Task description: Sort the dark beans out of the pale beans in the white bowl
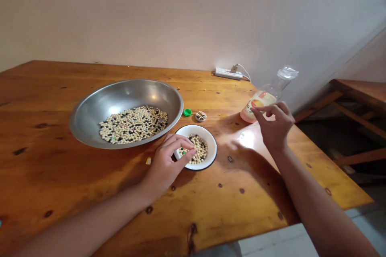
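Observation:
My left hand [173,154] is over the left side of a small white bowl [212,144] with a dark rim, thumb and fingertips pinched together above its beads [199,150]. A tiny pale bead seems to show between those fingertips. My right hand [276,122] is raised at the right, thumb and index finger pressed together; whatever they hold is too small to make out. Behind it a clear plastic bottle [262,98] with a fruit label leans to the right. A large steel basin [87,118] holds many cream and black beads [132,124].
Beyond the small bowl lie a green cap [187,112] and a white cap filled with beads [201,116]. A power strip [228,73] rests by the wall. The wooden table [226,217] ends at the lower right, near another wooden table [362,92].

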### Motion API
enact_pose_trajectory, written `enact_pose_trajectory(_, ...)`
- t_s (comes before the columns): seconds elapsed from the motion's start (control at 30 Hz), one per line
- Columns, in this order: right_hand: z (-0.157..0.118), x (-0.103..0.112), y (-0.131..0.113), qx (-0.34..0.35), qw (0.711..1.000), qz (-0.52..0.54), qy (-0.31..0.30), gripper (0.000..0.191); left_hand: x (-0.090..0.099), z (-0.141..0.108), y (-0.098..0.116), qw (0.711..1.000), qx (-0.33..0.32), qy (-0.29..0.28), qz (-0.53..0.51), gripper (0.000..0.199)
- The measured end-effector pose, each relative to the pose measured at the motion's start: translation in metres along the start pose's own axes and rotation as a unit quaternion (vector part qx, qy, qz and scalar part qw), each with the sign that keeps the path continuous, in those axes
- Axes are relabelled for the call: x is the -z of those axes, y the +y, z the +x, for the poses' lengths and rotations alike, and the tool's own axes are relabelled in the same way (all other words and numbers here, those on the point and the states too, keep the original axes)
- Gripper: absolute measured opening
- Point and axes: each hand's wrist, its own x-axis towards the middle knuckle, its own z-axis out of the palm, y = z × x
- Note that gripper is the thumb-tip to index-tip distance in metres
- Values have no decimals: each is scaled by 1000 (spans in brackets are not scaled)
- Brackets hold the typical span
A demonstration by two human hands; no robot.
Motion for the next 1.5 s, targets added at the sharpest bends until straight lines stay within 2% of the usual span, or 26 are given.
enact_pose_trajectory(0.17,4,2,0,-3,999,20,45,37,-1,1,1,1000,-13,10,4,11)
enact_pose_trajectory(0.3,6,-2,5,-5,996,68,52,24,-1,2,1,1000,-8,13,6,12)
enact_pose_trajectory(0.5,2,-9,7,48,998,41,-3,21,-2,1,1,1000,-6,11,0,12)
enact_pose_trajectory(0.63,-3,-11,-9,86,993,74,-30,15,-2,1,0,1000,1,11,-8,12)
enact_pose_trajectory(0.7,-6,-10,-26,124,985,93,-70,15,-1,1,0,1000,3,13,-12,11)
enact_pose_trajectory(0.77,-8,-9,-48,177,965,121,-153,16,-1,1,-2,1000,4,20,-18,11)
enact_pose_trajectory(0.83,-10,-7,-73,243,924,131,-264,16,-2,2,-3,999,2,31,-25,12)
enact_pose_trajectory(0.93,-11,-6,-108,315,860,46,-399,15,-2,2,-5,998,0,51,-41,12)
enact_pose_trajectory(1.03,-9,-7,-131,333,813,-33,-477,14,-2,1,-5,997,-1,62,-51,13)
enact_pose_trajectory(1.13,-9,-9,-138,326,809,-49,-487,15,-2,1,-4,997,-4,58,-49,14)
enact_pose_trajectory(1.2,-12,-11,-135,314,826,-24,-466,15,-2,1,-3,997,-2,57,-48,14)
enact_pose_trajectory(1.27,-18,-14,-128,283,856,38,-431,11,-2,2,-4,998,-1,55,-45,14)
enact_pose_trajectory(1.37,-27,-21,-119,167,895,194,-366,7,-3,3,-5,998,-5,41,-37,14)
enact_pose_trajectory(1.43,-30,-25,-116,76,888,292,-348,7,-3,3,-5,999,-5,34,-39,14)
enact_pose_trajectory(1.5,-32,-27,-114,7,866,353,-353,9,-2,2,-4,998,2,33,-50,15)
